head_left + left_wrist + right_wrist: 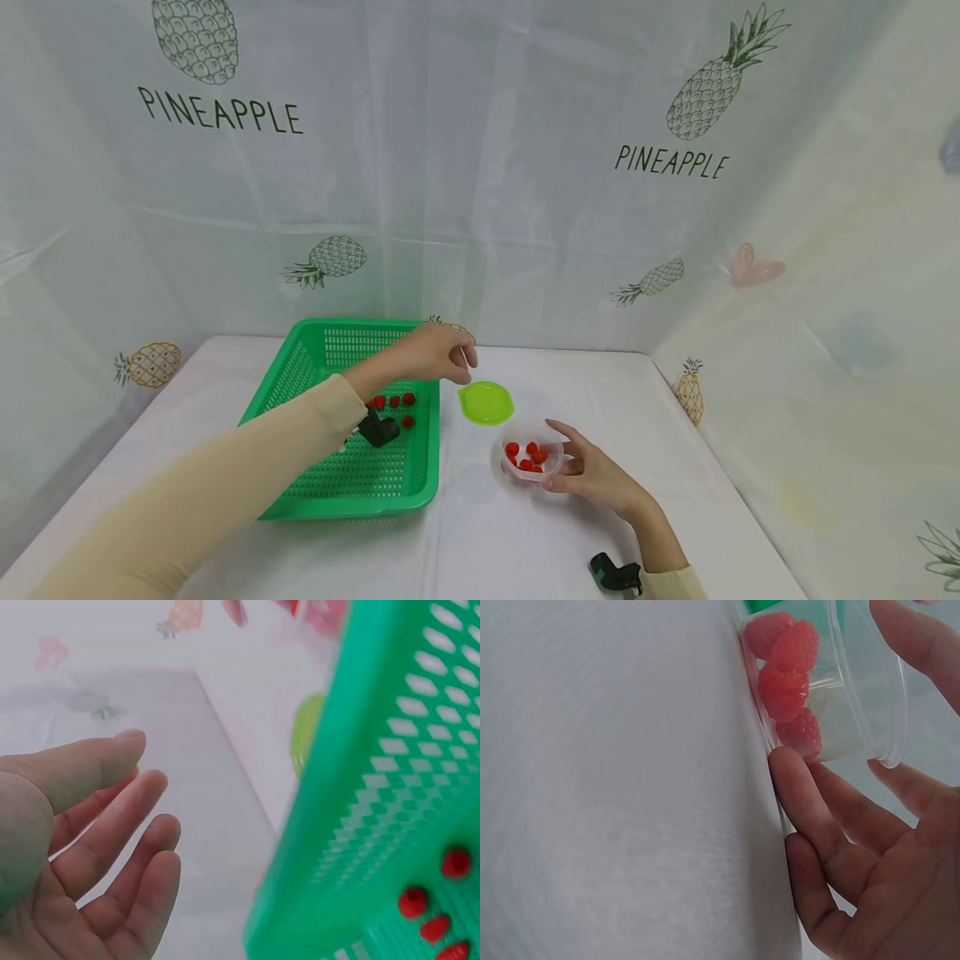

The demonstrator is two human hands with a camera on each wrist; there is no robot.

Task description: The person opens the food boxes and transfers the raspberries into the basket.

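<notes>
My right hand (600, 482) holds a small clear plastic cup (517, 430) on the table, thumb on one side and fingers on the other. Several red raspberries (784, 691) lie in the bottom of that cup. My left hand (438, 353) is raised over the right side of a green perforated basket (430, 493), past its rim. In the left wrist view its fingers are loosely bent, with nothing between them. More raspberries (394, 402) sit inside the basket, partly hidden by the left forearm. A lime-green lid (487, 403) lies on the table below the left hand.
The white-covered table (480, 550) carries the basket on the left and the cup right of centre. A pale pineapple-print curtain (480, 167) rises behind the table's back edge, with more sheeting at both sides.
</notes>
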